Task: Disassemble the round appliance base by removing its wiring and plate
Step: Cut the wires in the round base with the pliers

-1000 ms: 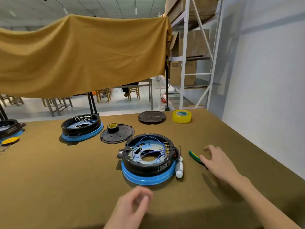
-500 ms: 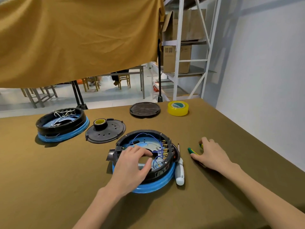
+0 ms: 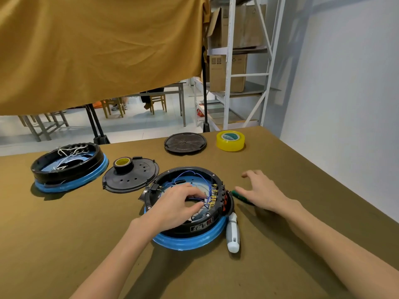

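While the round black plastic appliance base with a blue lower rim (image 3: 190,231) sits open-side up on the olive-brown felt-like surface (image 3: 64,244), the left hand (image 3: 174,207) reaches into its cavity, fingers (image 3: 199,205) curled and pinching the thin blue insulated wires (image 3: 194,175) near the row of brass spade terminals (image 3: 212,196) along the right inner wall. The right hand (image 3: 262,194) lies with fingers apart and relaxed over a green-handled tool (image 3: 239,196) just beside the base; whether it grips the tool cannot be told. A white-handled screwdriver (image 3: 233,234) lies against the blue rim.

Handling, as a judgement: the shell looks rigid and fairly light, so it may slide on the cloth unless steadied at its stiff outer wall. The wires are limp and slender; pulling is safer at the metal connectors than along the insulation, which could tear or strain the crimp. The pale inner plate (image 3: 200,187) appears thin and flat, best lifted by its edge once the wiring is free.

Elsewhere rest a second black-and-blue base with white wires (image 3: 69,167), a perforated black disc cover (image 3: 131,176) carrying a small tape roll (image 3: 122,162), a ribbed black disc (image 3: 185,143) and a glossy yellow tape roll (image 3: 230,140).
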### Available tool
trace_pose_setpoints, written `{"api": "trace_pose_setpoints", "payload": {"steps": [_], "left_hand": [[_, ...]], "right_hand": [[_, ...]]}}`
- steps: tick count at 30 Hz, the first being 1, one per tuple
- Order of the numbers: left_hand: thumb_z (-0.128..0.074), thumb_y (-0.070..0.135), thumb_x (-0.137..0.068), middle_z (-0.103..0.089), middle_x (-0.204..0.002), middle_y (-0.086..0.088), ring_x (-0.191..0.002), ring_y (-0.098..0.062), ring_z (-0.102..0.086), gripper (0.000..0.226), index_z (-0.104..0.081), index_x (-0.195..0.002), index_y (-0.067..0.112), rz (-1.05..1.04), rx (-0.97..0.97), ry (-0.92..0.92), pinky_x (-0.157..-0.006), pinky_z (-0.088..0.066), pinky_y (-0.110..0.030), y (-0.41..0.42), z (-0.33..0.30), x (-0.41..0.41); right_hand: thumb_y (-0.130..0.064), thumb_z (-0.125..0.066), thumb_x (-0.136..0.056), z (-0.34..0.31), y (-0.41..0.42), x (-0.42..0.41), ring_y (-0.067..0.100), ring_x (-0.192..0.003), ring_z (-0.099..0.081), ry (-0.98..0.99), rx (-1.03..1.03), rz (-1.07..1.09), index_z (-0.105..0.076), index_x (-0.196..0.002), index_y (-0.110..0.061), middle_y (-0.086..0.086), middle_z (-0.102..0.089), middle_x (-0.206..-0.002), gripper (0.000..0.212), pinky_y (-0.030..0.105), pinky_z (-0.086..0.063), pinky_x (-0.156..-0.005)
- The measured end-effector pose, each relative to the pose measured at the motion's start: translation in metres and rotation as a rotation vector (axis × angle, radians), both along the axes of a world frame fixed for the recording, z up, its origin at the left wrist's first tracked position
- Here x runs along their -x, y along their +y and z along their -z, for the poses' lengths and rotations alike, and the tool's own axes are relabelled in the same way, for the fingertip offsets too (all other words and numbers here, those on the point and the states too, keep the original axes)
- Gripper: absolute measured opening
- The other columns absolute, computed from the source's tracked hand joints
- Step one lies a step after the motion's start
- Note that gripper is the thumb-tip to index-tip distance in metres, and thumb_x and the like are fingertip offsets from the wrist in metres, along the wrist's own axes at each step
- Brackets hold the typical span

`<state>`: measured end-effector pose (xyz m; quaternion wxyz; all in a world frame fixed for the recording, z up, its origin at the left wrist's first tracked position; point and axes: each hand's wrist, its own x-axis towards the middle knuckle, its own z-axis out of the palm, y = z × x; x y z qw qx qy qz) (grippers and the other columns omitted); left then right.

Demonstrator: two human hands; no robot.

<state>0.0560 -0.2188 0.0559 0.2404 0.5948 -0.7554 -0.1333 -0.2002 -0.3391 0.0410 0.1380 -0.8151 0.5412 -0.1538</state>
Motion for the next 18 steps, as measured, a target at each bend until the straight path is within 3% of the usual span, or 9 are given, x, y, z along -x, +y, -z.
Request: {"api": "trace_pose_setpoints", "payload": {"steps": [3, 7, 11, 18], "left_hand": [[-0.071, 0.045, -0.092, -0.055, -0.109, 0.023, -0.103, -0.001, -0.057, 0.011, -0.073, -0.101, 0.039, -0.020, 0.014, -0.030, -0.095, -0.050, -0.032, -0.005, 0.003, 0.001], [-0.075, 0.044, -0.090, -0.061, -0.096, 0.018, -0.093, -0.004, -0.058, 0.011, -0.076, -0.096, 0.034, 0.013, 0.020, -0.075, -0.087, -0.052, -0.034, -0.014, 0.000, 0.006], [-0.077, 0.041, -0.089, -0.062, -0.083, 0.015, -0.081, -0.001, -0.059, 0.011, -0.078, -0.088, 0.030, 0.016, 0.051, -0.003, -0.068, -0.047, -0.018, -0.014, 0.002, 0.005], [-0.078, 0.042, -0.087, -0.059, -0.082, 0.020, -0.080, 0.001, -0.058, 0.010, -0.078, -0.096, 0.037, -0.026, 0.161, -0.021, -0.067, -0.047, -0.020, -0.010, 0.005, 0.005]], "right_hand": [[-0.053, -0.052, -0.100, -0.007, 0.003, -0.030, 0.012, -0.109, -0.057, -0.250, -0.074, -0.126, -0.056, -0.130, -0.020, 0.002, -0.061, -0.128, 0.044, 0.032, -0.047, -0.095], [-0.048, -0.046, -0.104, -0.008, 0.007, -0.067, 0.017, -0.111, -0.057, -0.233, -0.186, -0.208, -0.044, -0.143, -0.013, 0.002, -0.059, -0.130, 0.052, 0.034, -0.046, -0.092], [-0.033, -0.041, -0.108, -0.002, 0.004, -0.076, 0.027, -0.118, -0.059, -0.237, -0.169, -0.221, -0.047, -0.141, -0.010, 0.011, -0.062, -0.133, 0.040, 0.043, -0.048, -0.099], [-0.032, -0.036, -0.110, 0.009, -0.002, -0.077, 0.021, -0.116, -0.056, -0.332, -0.230, -0.227, -0.039, -0.149, -0.017, 0.008, -0.059, -0.136, 0.042, 0.031, -0.040, -0.091]]}}
